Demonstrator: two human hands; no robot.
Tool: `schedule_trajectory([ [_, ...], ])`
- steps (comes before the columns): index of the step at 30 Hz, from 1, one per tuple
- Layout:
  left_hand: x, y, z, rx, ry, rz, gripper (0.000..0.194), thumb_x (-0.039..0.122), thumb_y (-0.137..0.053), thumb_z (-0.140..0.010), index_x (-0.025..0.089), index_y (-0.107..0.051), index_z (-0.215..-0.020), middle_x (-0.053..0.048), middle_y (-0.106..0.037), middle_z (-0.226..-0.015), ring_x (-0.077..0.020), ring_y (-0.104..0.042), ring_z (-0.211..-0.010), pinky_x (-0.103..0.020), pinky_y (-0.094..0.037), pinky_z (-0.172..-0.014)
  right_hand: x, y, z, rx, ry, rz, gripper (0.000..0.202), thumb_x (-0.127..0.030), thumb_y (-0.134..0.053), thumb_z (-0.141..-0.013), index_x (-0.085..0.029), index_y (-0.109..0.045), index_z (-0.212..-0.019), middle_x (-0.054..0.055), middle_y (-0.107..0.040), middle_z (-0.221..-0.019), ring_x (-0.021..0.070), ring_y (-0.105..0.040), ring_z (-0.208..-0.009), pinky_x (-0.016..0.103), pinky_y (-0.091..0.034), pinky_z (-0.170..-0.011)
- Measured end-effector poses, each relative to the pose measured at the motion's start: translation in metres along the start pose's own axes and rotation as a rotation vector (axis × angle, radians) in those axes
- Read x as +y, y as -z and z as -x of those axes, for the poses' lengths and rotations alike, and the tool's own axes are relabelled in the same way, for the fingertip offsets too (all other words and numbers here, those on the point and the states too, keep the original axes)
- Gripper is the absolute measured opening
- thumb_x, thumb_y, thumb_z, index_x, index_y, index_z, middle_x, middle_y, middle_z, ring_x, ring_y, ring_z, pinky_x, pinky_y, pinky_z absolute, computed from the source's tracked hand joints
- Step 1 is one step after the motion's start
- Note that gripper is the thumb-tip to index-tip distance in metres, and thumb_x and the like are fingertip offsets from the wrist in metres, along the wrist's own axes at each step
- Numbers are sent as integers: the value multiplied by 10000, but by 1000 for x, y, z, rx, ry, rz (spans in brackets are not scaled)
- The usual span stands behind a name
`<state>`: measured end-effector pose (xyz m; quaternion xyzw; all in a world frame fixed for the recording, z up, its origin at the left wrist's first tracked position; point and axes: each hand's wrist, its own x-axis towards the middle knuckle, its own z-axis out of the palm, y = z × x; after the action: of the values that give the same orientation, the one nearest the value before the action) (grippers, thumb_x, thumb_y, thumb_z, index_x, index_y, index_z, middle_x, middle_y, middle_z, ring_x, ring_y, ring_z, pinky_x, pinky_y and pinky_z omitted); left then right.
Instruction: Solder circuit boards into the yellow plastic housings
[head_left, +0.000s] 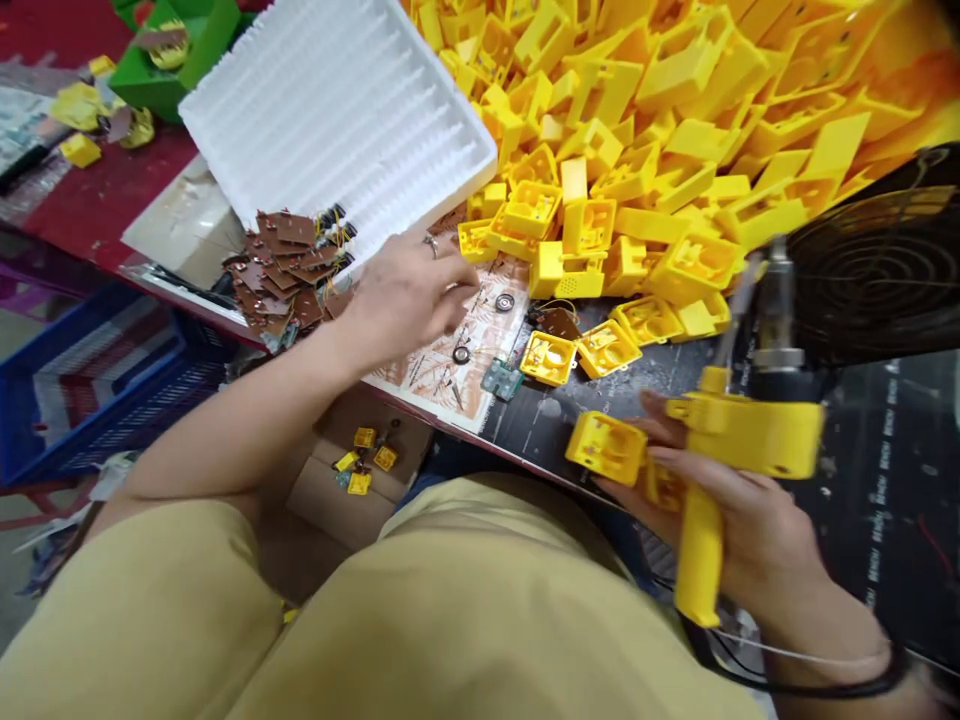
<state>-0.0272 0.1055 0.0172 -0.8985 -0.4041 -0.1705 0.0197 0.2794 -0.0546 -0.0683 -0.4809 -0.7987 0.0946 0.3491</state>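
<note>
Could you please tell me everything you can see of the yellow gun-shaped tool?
The yellow gun-shaped tool has a smooth, plastic-looking body, a straight yellow handle, a black collar and a slim, metallic-looking front end, which is slightly blurred. The right hand holds it, with the front end pointing forward, up the picture, and the handle running down it. A dark cable loops below the handle. Whether it is switched on cannot be told.

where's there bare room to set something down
Widest patch: the black mat right of the yellow tool, below the black grille. A narrower strip separates the green board from the held yellow case. Crowded: the far side, under heaped yellow cases, and beside the white tray, among brown boards.
</note>
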Motion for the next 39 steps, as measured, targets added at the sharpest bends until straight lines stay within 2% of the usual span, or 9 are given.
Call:
schedule_trajectory([
  [6,-29,-23,-23,-298,206,-71,256,432,-665,-816,181,-706,-844,-40,-650,-769,-236,-659,-847,-343,-506,-780,-14,-15,-30,-72,164,-70,515,-224,-759,-861,-276,-521,-1315,88,-660,-1280,289,-641,-1206,491,-596,-996],
  [12,-22,-26,-15,-288,249,264,146,290,-602,-803,178,-659,-729,-37,-704,-724,-152,-632,-692,-295,-507,-694,-15,-12,-33,-57,151,-61,475,-244,-737,-888,-230,-485,-1290,111,-680,-1215,286,-663,-1164,495,-613,-948],
  [16,-18,-17,-6,-218,391,722,128,277,-604,-854,151,-630,-859,-81,-752,-807,-147,-690,-698,-290,-558,-661,-17,-18,-42,-10,145,-1,412,-203,-701,-911,-229,-499,-1269,75,-710,-1090,247,-719,-982,420,-629,-850],
  [20,-13,-7,-2,-265,425,922,278,267,-614,-868,118,-623,-1102,-85,-757,-808,-148,-711,-682,-293,-585,-657,-16,-17,-47,0,169,5,492,-386,-690,-930,-205,-463,-1327,92,-701,-1111,259,-707,-1016,441,-618,-890],
  [25,-3,21,5,-329,262,690,228,293,-587,-868,132,-708,-974,-55,-750,-763,-157,-698,-675,-289,-554,-677,-15,7,-37,-45,105,71,551,-336,-728,-896,-219,-471,-1370,99,-703,-1093,294,-711,-931,450,-624,-788],
  [28,12,27,11,-324,62,455,189,287,-599,-876,173,-749,-883,-38,-764,-817,-167,-701,-791,-295,-514,-786,-19,16,-35,15,77,67,631,-329,-788,-840,-218,-467,-1372,142,-679,-1186,344,-687,-1057,505,-599,-900],
  [30,26,21,16,-317,-46,359,178,272,-605,-894,191,-759,-857,-33,-763,-840,-166,-688,-804,-308,-486,-820,-24,11,-39,55,85,47,648,-375,-796,-832,-215,-460,-1362,150,-649,-1262,339,-656,-1149,495,-582,-954],
  [35,53,-10,25,-250,-144,309,195,228,-587,-929,169,-766,-882,-60,-764,-884,-179,-688,-786,-304,-469,-760,-37,-11,-53,94,172,88,479,-275,-755,-879,-212,-513,-1287,57,-721,-1059,216,-715,-924,382,-573,-938],
  [39,59,-17,20,-266,-48,349,181,230,-596,-910,169,-766,-902,-49,-781,-865,-194,-710,-813,-322,-468,-802,-47,10,-47,253,65,124,392,-196,-803,-821,-241,-603,-1155,-1,-736,-922,150,-696,-727,256,-575,-733],
])
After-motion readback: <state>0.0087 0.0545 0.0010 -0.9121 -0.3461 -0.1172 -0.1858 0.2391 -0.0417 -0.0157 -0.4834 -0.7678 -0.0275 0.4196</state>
